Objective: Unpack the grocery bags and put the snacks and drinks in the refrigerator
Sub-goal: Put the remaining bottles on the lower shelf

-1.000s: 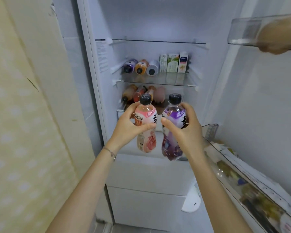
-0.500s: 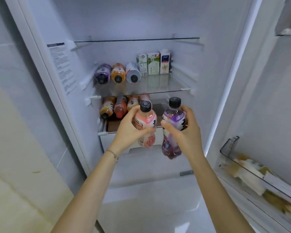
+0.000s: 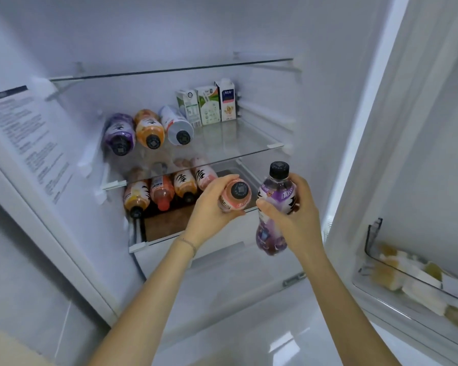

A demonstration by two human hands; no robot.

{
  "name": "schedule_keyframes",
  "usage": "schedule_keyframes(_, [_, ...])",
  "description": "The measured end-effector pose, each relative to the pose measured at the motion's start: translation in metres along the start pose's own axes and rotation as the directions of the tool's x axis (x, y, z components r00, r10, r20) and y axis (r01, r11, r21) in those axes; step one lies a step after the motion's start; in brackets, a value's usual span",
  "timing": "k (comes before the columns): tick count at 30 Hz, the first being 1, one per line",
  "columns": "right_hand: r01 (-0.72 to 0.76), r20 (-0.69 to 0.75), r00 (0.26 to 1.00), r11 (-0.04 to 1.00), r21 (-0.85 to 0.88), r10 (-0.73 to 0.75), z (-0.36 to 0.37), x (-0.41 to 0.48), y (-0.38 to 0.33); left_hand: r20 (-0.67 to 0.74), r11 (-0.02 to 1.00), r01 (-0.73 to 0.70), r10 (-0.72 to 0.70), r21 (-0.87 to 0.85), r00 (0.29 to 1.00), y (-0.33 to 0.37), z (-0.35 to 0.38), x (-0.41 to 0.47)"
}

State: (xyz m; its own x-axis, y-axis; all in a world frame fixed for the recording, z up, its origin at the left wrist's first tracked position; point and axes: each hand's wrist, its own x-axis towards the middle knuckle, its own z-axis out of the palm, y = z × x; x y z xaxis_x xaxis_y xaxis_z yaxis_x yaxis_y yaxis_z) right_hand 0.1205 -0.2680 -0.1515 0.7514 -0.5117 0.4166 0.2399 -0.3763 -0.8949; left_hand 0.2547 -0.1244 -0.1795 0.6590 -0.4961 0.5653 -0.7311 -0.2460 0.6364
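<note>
At centre frame, head view: the left hand grips a pink bottle tipped on its side, black cap toward the camera, over the right part of the lower shelf; contact with the shelf cannot be told. Just right of it, the right hand grips a purple bottle upright, cap up, before the open refrigerator. Four bottles lie side by side on the lower shelf, left of the pink one. On the middle glass shelf, three lying bottles at left and three cartons standing at the back. The door bin, lower right, holds blurred packets.
</note>
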Motion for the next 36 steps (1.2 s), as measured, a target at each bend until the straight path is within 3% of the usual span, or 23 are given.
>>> schedule_keyframes(7, [-0.007, -0.023, 1.0, 1.0, -0.02, 0.006, -0.001, 0.015, 0.012, 0.144, 0.976, -0.145, 0.122, 0.164, 0.982, -0.024, 0.015, 0.023])
schedule_keyframes(13, [-0.003, -0.027, 1.0, 1.0, -0.023, 0.002, 0.007, 0.024, 0.013, 0.312, 0.91, -0.302, 0.21, 0.285, 0.927, -0.047, 0.022, 0.038])
schedule_keyframes(18, [-0.025, -0.038, 0.999, 1.0, -0.018, 0.024, 0.01, 0.028, 0.019, 0.398, 0.885, -0.326, 0.181, 0.334, 0.899, -0.059, 0.024, 0.055])
schedule_keyframes(23, [-0.039, -0.039, 0.999, 0.999, -0.038, 0.038, 0.007, 0.032, 0.022, 0.561, 0.805, -0.413, 0.123, 0.426, 0.819, -0.074, 0.031, 0.072])
schedule_keyframes(28, [-0.041, -0.048, 0.998, 0.999, -0.015, 0.04, 0.006, 0.038, 0.026, 0.61, 0.85, -0.343, 0.033, 0.4, 0.792, -0.077, 0.028, 0.085])
schedule_keyframes(32, [-0.021, -0.049, 0.999, 1.0, -0.015, 0.02, 0.008, 0.042, 0.03, 0.628, 0.862, -0.201, -0.162, 0.466, 0.762, -0.068, 0.023, 0.079])
schedule_keyframes(36, [0.015, -0.056, 0.998, 1.0, -0.011, -0.016, 0.012, 0.044, 0.034, 0.479, 0.834, -0.175, -0.118, 0.524, 0.87, -0.065, 0.033, 0.067])
